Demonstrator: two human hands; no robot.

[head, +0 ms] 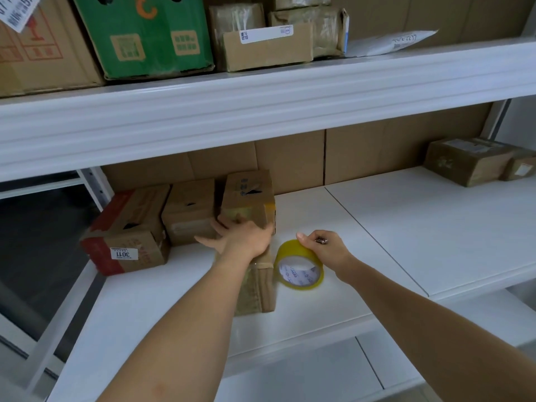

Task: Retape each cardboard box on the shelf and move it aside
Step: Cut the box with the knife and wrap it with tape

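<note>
- All the boxes in view are closed, so their contents cannot be told.
- The long cardboard box point(262, 281) being handled lies flat on the middle white shelf point(377, 227), its long axis running from the shelf's front edge toward the back wall. Its far end meets the upright taped box point(248, 198).
- The left hand point(245, 235) rests on top of the long box at its far end, fingers spread and fairly straight, fingertips against the lower face of the upright taped box.
- The right hand point(324, 246) grips a roll of yellow packing tape point(300, 266) from above, fingers curled over its rim. The roll stands on edge on the shelf just right of the long box, its open core facing the front. Something small and metallic shows between the fingers; what it is cannot be told.
- Left of the upright box stands a second brown box point(188, 210), touching it, and farther left a red-and-brown box point(127, 230) with a white label reading 3011, angled toward the shelf's front-left corner.
- At the far right back of the same shelf sit a taped brown parcel point(467, 159) and a smaller carton point(520, 168), well apart from the hands.
- The upper shelf point(261, 103) carries a large brown carton point(43, 50), a green box point(145, 36), several tape-wrapped parcels point(268, 46) and a white mailer point(391, 42) lying flat.
</note>
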